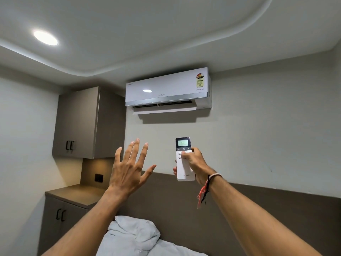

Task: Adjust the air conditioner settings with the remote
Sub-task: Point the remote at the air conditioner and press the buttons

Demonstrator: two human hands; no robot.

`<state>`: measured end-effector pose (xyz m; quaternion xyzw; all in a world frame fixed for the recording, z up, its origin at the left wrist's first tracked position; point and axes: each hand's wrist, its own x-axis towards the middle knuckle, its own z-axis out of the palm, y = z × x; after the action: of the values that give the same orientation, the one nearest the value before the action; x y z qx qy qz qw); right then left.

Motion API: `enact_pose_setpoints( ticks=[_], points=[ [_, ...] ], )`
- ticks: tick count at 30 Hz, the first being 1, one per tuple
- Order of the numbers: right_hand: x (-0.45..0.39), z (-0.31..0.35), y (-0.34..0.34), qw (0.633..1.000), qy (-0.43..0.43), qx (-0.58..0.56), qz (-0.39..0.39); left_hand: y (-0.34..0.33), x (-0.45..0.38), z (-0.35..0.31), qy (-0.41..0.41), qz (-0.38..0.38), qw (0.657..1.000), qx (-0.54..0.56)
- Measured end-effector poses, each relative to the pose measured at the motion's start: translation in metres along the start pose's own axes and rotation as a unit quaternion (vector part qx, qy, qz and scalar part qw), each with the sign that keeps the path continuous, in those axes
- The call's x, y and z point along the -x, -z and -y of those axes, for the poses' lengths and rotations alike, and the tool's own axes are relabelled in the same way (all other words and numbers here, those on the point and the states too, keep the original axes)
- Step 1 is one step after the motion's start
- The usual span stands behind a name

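A white wall-mounted air conditioner (168, 90) hangs high on the far wall, its bottom flap tilted open. My right hand (194, 162) grips a white remote (184, 169) upright below the unit, thumb resting on the buttons under the lit screen, which reads 24. My left hand (129, 169) is raised to the left of the remote, fingers spread, palm facing the wall, holding nothing. A thread band with red strands sits on my right wrist.
A brown upper cabinet (79, 122) and a lower cabinet with a countertop (73, 194) fill the left corner. A dark padded headboard (258, 209) runs along the wall. A white pillow (132, 235) lies below. A round ceiling light (45, 38) is lit.
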<state>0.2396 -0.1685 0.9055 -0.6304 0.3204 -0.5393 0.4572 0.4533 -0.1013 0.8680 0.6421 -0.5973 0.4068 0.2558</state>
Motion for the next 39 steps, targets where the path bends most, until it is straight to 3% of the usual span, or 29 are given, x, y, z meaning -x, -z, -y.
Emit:
enact_pose_setpoints(
  ticks=[39],
  points=[
    [0.015,0.002,0.021,0.999,0.016,0.006,-0.028,0.006,-0.001,-0.018,-0.024,0.004,1.0,-0.002]
  ],
)
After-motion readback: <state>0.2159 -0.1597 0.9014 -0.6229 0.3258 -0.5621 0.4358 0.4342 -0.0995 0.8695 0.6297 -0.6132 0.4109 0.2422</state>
